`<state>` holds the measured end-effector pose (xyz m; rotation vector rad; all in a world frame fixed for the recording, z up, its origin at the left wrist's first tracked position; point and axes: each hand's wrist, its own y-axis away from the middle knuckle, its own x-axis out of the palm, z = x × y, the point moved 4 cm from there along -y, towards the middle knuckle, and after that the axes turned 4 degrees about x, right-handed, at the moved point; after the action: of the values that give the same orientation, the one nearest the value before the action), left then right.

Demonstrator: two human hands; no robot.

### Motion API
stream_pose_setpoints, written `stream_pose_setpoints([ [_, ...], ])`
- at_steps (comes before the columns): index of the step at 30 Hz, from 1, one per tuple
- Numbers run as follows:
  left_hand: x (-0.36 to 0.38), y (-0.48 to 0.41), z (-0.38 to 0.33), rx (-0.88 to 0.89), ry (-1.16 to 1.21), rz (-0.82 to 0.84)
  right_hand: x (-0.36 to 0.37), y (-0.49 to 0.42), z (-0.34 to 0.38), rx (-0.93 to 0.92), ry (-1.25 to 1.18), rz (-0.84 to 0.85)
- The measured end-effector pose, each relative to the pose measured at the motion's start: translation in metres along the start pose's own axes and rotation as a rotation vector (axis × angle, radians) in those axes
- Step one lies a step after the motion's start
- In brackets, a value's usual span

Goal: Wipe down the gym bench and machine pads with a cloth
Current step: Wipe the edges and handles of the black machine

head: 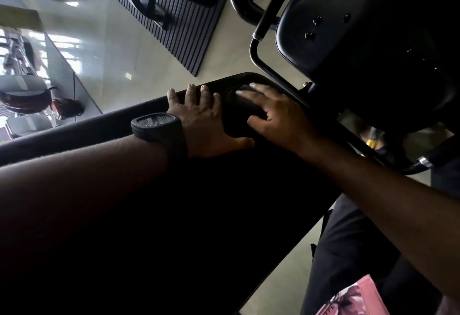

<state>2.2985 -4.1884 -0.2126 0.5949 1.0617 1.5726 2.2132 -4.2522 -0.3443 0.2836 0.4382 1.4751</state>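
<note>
Pressing down near the far corner of the black bench pad (249,190), the right hand (276,115) arches over a dark, bunched cloth (240,105) — fingers curved across its top, thumb tucked against its near side, so the wad is gripped between them. The cloth lies on the pad's surface, just inside the rounded far corner. Just beside it, the left hand (204,120) rests flat on the same pad, fingers straight and spread, tips at the far edge, holding nothing; a dark watch (159,128) sits on that wrist. A second black pad (361,41) stands beyond — apart from both hands, with a black grip handle (267,19) beside it. A ribbed mat (184,31) lies on the pale floor.
</note>
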Motion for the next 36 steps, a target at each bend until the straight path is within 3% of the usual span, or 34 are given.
stream_pose_setpoints([
  [4,0.0,0.001,-0.002,0.019,-0.004,0.001,-0.003,0.0,-0.026,0.2,0.063,0.004],
  [8,0.003,0.004,0.002,0.017,-0.012,-0.038,-0.002,0.03,0.007,-0.042,-0.096,-0.019],
  [11,0.003,0.01,0.004,0.013,0.011,-0.016,0.0,0.016,0.017,-0.2,-0.074,0.095],
  [13,0.001,0.013,0.004,0.01,0.016,-0.003,0.0,-0.001,0.0,-0.115,-0.001,0.089],
  [15,-0.001,0.015,0.002,0.009,0.006,0.018,-0.003,-0.008,-0.026,0.121,0.039,-0.005],
  [17,0.0,0.014,-0.004,0.007,-0.003,0.043,-0.002,0.004,-0.031,0.238,0.062,-0.056],
  [24,0.003,0.001,-0.019,0.006,-0.015,0.038,-0.004,0.029,-0.006,-0.047,-0.053,-0.026],
  [30,0.0,0.003,-0.025,0.032,-0.01,0.071,-0.013,0.024,-0.06,0.223,0.011,-0.104],
  [36,0.002,-0.003,-0.034,0.043,-0.011,0.054,-0.005,0.051,-0.015,-0.011,-0.082,-0.1],
])
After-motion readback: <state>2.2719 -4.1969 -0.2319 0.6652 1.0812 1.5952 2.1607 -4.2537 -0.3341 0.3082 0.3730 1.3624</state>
